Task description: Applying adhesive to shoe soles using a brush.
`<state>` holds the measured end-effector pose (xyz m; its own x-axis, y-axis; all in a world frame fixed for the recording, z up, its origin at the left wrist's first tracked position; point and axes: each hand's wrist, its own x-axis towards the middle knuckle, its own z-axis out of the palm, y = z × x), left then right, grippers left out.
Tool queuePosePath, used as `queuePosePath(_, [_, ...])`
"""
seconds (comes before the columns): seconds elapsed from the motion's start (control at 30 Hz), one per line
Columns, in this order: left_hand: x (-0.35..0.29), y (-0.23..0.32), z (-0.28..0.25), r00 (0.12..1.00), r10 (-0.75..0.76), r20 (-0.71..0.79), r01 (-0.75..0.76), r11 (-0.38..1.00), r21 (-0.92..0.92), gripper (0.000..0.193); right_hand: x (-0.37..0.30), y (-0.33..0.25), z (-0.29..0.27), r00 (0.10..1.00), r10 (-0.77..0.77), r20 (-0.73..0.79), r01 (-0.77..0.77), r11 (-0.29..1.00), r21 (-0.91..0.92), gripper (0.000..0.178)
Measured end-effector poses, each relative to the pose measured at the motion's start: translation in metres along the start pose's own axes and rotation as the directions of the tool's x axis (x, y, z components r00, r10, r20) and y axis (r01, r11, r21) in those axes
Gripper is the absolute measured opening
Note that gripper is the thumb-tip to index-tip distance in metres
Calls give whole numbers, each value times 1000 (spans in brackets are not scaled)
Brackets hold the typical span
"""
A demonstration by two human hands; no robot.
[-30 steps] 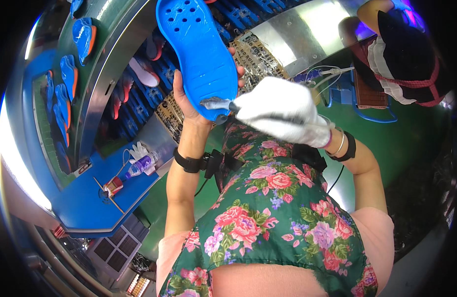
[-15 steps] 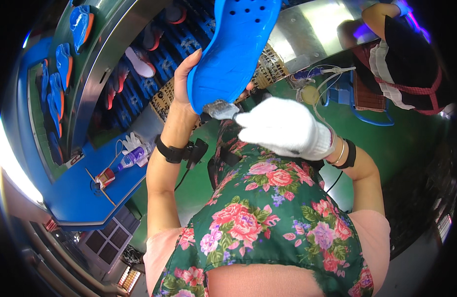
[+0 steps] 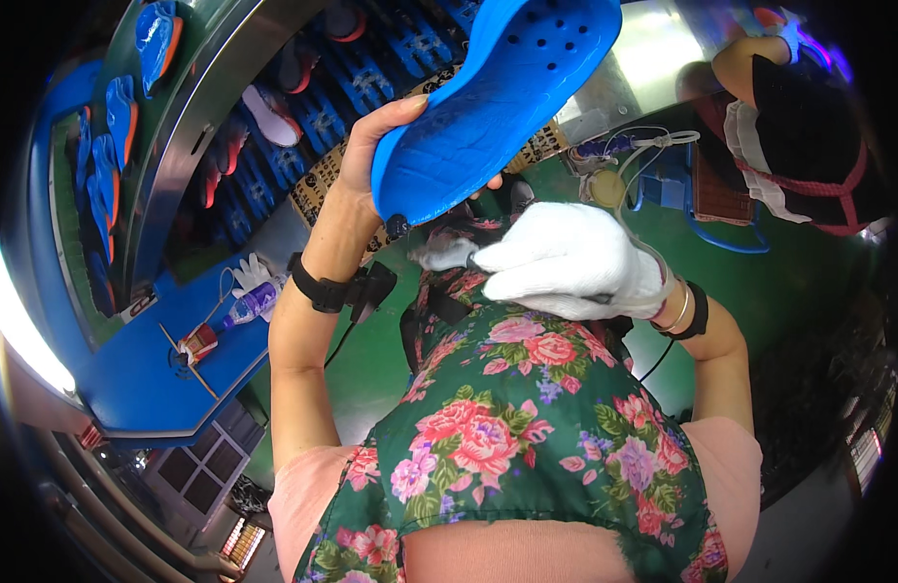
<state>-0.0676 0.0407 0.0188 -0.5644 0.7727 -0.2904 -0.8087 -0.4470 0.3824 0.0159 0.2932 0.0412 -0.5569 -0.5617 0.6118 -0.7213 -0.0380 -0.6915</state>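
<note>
My left hand [image 3: 363,151] grips a blue shoe sole [image 3: 468,126] by its heel end, thumb on the near edge and fingertips showing beyond the far side. The sole is tilted, its inner face toward me, with several small round holes near the toe end. In a white knitted glove, my right hand [image 3: 570,260] is closed round the handle of a small brush [image 3: 447,255]. The brush is blurred and lies just below the heel end; whether its dark bristles touch the sole I cannot tell.
Blue soles with orange edges [image 3: 157,47] line the left side beside a metal rim [image 3: 167,170]. Pale and red soles [image 3: 270,115] lie on blue racks behind. A blue table [image 3: 143,394] bears a purple-labelled bottle [image 3: 250,305] and a red pot [image 3: 197,342]. Another person [image 3: 809,117] works at right.
The sole has tilted, its toe end swinging right. My right hand with the brush has moved slightly down, off the inner face of the heel.
</note>
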Motion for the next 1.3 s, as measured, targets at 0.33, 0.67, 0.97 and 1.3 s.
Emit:
queuePosePath(0.33, [5, -8, -11, 983, 107, 148, -79, 980, -181, 84, 9, 0, 0, 932, 354, -81, -274, 833, 480, 18])
queuePosePath(0.67, [12, -16, 2, 984, 156, 83, -128, 955, -269, 96, 11, -2, -1, 806, 561, -188, -373, 728, 576, 17])
queuePosePath(0.97, [10, -59, 5, 990, 81, -117, -109, 958, -264, 94, 40, 59, -71, 885, 188, -426, -293, 936, -195, 18])
queuePosePath(1.3, [0, -61, -14, 960, 269, -78, -279, 895, -348, 83, 27, 10, -11, 990, 46, -137, -71, 982, -178, 29])
